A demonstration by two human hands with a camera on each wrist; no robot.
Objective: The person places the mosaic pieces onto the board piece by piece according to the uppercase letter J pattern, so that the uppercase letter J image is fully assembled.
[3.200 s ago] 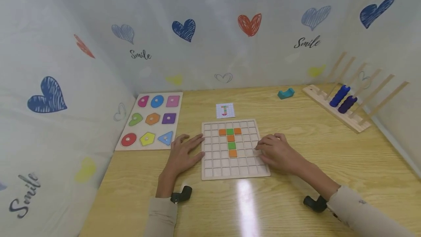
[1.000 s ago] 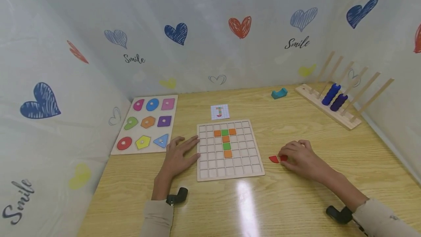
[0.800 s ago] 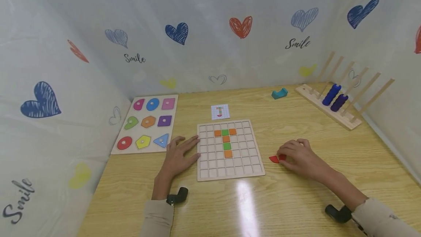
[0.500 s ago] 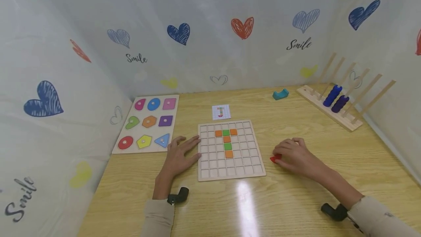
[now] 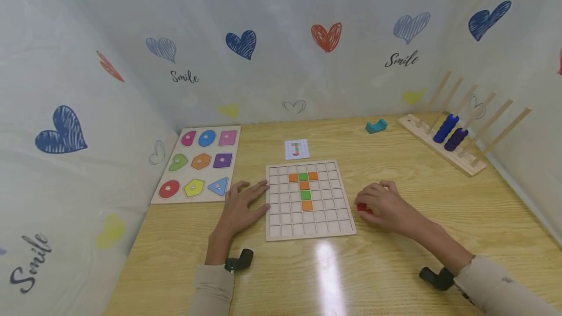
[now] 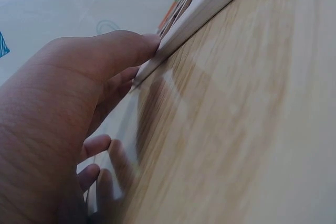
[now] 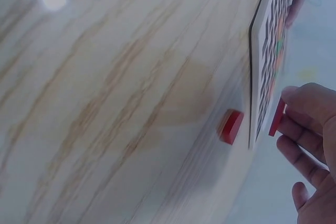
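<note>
My left hand [image 5: 242,212] touches the left edge of a wooden grid board [image 5: 281,231] with thumb and fingertips, fingers fairly straight. On the board, orange and green square tiles [image 5: 305,195] form a T shape. Just right of the board, my right hand [image 5: 386,208] pinches a thin red tile [image 7: 277,118] between thumb and fingers. A second red tile [image 7: 231,127], with a curved side, lies on the table beside the board in the right wrist view. My hand partly hides the red pieces in the head view.
Behind the board lies a small card [image 5: 296,149] printed with a J-shaped tile pattern. A shape puzzle board [image 5: 159,194] is at the left. A teal arched piece [image 5: 376,126] and a wooden peg stand [image 5: 439,147] with blue and purple pieces stand at the back right.
My right hand went from the board's right edge out to two red tiles on the table, then came back left with one pinched. The left hand has stayed at the board's edge.
</note>
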